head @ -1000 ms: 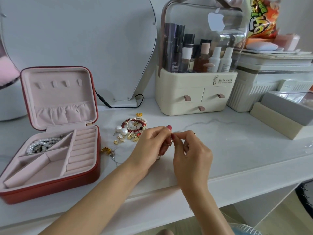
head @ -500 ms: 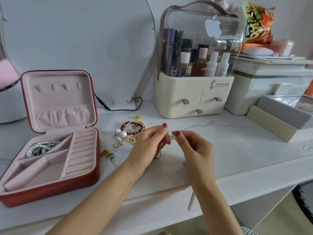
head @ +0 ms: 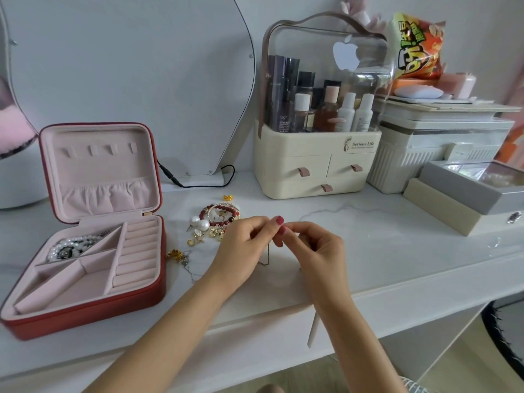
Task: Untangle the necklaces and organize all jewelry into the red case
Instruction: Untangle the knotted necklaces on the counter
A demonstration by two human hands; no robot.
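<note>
Both our hands meet above the white tabletop (head: 368, 228): our left hand (head: 243, 248) and right hand (head: 314, 248) each pinch a thin necklace chain (head: 267, 255) that dangles between them. We see the open red case (head: 93, 307) well to the left, pearls (head: 71, 248) in its back compartment, loose jewelry (head: 218, 219) lying between.

White marbled worktop (head: 368, 222), bearing open red case (head: 85, 313) at left, loose jewelry heap (head: 217, 222) beside it, cream cosmetics organizer (head: 314, 168) behind, stacked boxes (head: 459, 199) at right.
</note>
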